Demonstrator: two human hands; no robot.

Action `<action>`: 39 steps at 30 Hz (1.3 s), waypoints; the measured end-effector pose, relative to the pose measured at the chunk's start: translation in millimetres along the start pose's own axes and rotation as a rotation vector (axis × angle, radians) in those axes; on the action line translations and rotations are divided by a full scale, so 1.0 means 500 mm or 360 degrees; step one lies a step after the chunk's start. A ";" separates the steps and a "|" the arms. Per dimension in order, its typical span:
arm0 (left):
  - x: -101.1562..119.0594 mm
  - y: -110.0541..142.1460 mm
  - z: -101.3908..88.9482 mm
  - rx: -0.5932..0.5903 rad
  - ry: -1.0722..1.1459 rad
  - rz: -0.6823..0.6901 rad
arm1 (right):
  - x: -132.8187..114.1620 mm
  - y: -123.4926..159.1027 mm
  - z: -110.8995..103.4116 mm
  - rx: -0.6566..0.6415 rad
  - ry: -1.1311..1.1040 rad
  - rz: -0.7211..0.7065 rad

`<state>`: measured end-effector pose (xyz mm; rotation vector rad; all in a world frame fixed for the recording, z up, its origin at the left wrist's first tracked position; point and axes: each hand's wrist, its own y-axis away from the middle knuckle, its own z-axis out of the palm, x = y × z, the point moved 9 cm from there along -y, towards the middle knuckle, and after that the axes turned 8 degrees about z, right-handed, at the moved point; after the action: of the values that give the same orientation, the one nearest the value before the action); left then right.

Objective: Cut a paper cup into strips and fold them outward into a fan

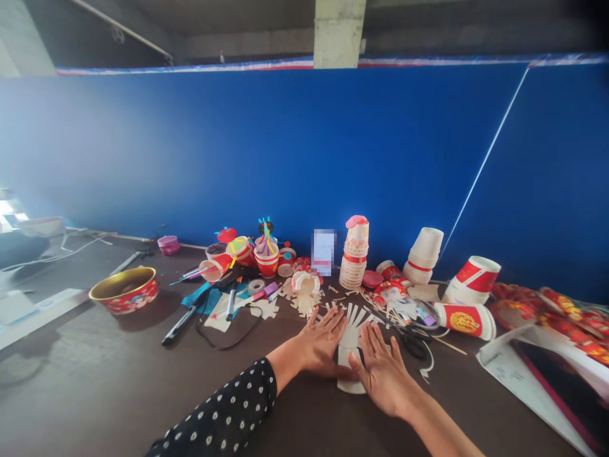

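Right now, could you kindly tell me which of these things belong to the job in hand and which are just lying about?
In use: the left hand and right hand, spread flat on a white paper cup cut into strips.

Lying about: black-handled scissors, stacked paper cups, a red patterned bowl, a marker pen, a tape roll.

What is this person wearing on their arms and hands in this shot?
The left hand and right hand are bare, with no gloves, and no watch or ring shows. A black sleeve with small white dots covers the left arm and ends short of the wrist. The right forearm shows no sleeve within the frame.
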<state>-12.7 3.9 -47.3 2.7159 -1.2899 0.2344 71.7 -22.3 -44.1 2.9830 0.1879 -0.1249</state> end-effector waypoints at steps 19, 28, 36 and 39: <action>0.008 0.010 -0.011 0.0105 -0.0077 0.0035 | -0.032 0.026 -0.017 0.0113 -0.0010 -0.0236; 0.000 0.001 0.002 0.0065 -0.0103 0.0028 | -0.023 0.029 -0.009 0.0033 -0.0036 -0.0220; 0.000 0.002 -0.002 0.0098 -0.0068 0.0003 | -0.044 0.047 -0.035 0.0095 -0.0037 -0.0400; 0.000 0.001 -0.001 0.0101 -0.0075 0.0004 | -0.043 0.047 -0.038 0.0103 -0.0027 -0.0403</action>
<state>-13.3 3.6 -46.6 2.7888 -1.3199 0.2167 54.8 -45.1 -19.8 3.0070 0.5700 -0.1881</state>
